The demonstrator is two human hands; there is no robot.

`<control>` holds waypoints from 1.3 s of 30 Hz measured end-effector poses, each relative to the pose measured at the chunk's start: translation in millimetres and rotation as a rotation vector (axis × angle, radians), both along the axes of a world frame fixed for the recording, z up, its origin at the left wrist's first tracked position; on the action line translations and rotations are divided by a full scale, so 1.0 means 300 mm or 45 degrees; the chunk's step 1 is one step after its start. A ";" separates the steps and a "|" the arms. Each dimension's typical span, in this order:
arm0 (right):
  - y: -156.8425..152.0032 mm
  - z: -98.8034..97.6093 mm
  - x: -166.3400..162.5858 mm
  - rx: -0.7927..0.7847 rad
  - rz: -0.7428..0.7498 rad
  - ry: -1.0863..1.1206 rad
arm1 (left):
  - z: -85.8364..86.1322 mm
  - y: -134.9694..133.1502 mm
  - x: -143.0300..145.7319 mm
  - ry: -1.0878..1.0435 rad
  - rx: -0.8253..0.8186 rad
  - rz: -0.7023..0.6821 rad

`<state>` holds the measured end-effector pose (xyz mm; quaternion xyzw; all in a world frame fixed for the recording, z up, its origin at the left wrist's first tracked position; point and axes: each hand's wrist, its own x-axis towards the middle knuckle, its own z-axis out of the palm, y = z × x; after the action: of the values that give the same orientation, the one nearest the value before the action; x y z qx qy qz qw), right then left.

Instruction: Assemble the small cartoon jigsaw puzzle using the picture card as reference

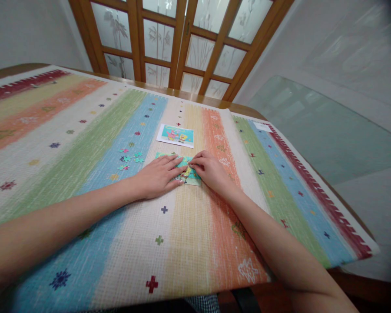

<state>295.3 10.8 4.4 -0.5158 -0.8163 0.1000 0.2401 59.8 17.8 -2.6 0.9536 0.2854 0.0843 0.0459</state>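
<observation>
Lying spread over the partly covered jigsaw (193, 179) on the striped tablecloth (192, 239), my left hand (163, 174) should, I judge remotely, press lightly while my right hand (211, 169) pinches something I cannot discern.

I'm getting soft, even indoor light, with pale glare on the glass panes (158, 37) at top centre and washed-out reflections on the green panel (326, 130) at right. Faint shadows sit under both forearms (84, 213). My wide lens bends the table (247, 111) outward; the upper right corner darkens, and small print on the puzzle (193, 177) looks soft.
</observation>
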 end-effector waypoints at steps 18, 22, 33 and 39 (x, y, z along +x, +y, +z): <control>-0.007 -0.064 -0.027 -0.050 -0.337 0.127 | -0.019 -0.003 0.002 -0.018 -0.034 0.029; 0.008 -0.073 -0.023 -0.083 -0.355 0.132 | -0.024 -0.001 0.001 -0.031 -0.027 0.021; 0.007 -0.049 -0.048 -0.050 -0.321 0.137 | -0.015 -0.002 0.001 -0.006 -0.049 0.036; 0.009 -0.034 -0.059 -0.014 -0.291 0.061 | -0.027 0.002 0.000 -0.041 -0.022 0.017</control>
<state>277.6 13.6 -5.7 -0.6043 -0.7455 0.0888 0.2666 60.0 18.4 -10.6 0.9498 0.2915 0.0976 0.0583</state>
